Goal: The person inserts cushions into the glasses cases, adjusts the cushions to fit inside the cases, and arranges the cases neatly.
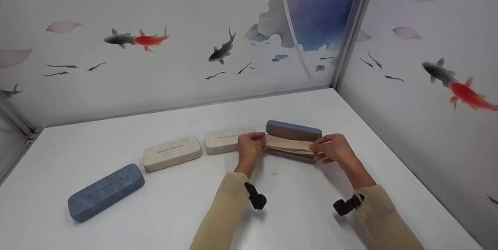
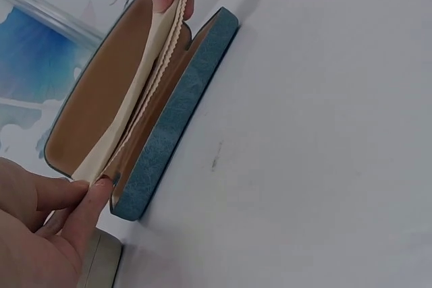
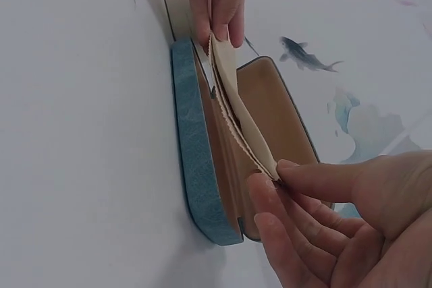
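A blue glasses case (image 1: 293, 128) with a brown lining stands with its lid raised at the right of the table. Over its open hollow stretches a folded cream cleaning cloth (image 1: 290, 144) with a zigzag edge. The left hand (image 1: 251, 147) pinches the cloth's left end between thumb and fingers, and the right hand (image 1: 334, 149) pinches the other end. In the right wrist view the cloth (image 3: 237, 109) sags lengthwise above the brown inside, its layers showing along the edge. The left wrist view shows the case's blue outer wall (image 2: 175, 116) below the cloth.
A cream case (image 1: 223, 141) lies just left of the open one, partly behind the left hand. Further left are another cream case (image 1: 172, 154) and a closed blue case (image 1: 106, 192). Printed wall panels (image 1: 175, 86) border the white table (image 1: 155, 211) at the back and right.
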A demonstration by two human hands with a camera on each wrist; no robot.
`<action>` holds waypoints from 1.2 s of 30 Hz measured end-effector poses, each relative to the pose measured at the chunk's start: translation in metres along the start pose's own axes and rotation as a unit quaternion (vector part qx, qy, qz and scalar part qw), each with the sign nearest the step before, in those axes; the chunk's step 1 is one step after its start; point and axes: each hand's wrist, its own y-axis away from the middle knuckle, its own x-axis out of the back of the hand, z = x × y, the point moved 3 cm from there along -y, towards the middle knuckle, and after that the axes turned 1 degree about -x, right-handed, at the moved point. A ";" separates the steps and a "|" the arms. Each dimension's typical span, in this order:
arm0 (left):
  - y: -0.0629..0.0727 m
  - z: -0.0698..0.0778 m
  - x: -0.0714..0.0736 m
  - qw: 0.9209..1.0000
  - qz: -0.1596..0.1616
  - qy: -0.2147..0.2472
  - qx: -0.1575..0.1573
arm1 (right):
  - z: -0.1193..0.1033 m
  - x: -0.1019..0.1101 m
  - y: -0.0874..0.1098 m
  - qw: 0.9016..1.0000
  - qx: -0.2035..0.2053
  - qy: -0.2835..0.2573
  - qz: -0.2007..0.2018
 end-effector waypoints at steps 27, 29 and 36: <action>0.001 0.012 0.000 0.987 -0.006 -0.145 -0.072 | 0.011 -0.014 -0.009 1.000 0.005 0.006 0.023; 0.000 0.015 0.002 0.986 -0.002 -0.146 -0.077 | 0.011 -0.013 -0.010 0.999 0.011 0.016 0.026; -0.003 0.026 0.006 0.986 -0.007 -0.145 -0.085 | 0.008 -0.001 -0.006 0.996 0.017 0.069 0.047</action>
